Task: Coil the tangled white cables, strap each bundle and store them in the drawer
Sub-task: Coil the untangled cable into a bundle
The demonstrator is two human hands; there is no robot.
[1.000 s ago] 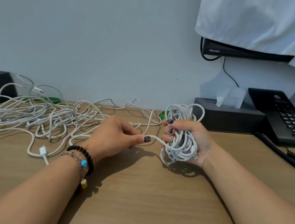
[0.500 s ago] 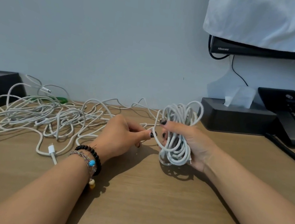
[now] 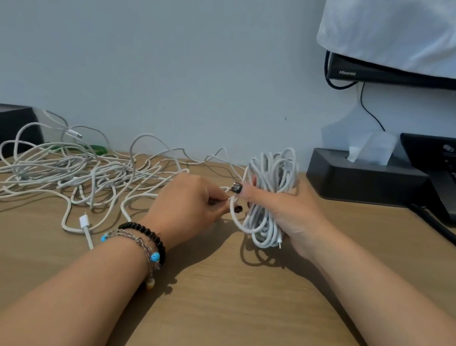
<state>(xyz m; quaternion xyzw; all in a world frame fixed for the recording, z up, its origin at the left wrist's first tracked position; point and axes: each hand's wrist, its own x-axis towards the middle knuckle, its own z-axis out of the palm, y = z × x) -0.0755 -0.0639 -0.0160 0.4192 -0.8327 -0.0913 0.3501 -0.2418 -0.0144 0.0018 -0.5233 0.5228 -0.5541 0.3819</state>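
Right hand (image 3: 288,209) grips the coil (image 3: 271,198), thumb clamped across its middle, coil held upright just above the desk (image 3: 203,313). Coil's long axis runs near to far, loops sticking out above and below the fist. Left hand (image 3: 189,199) sits just left of it, touching, fingers pinching the loose strand (image 3: 231,215) that curves into the coil's lower loops. Left hand is the nearer one to wind that strand on. Coil looks uneven, unstrapped. Tangle (image 3: 77,174) spreads far left, one strand leading toward the hands.
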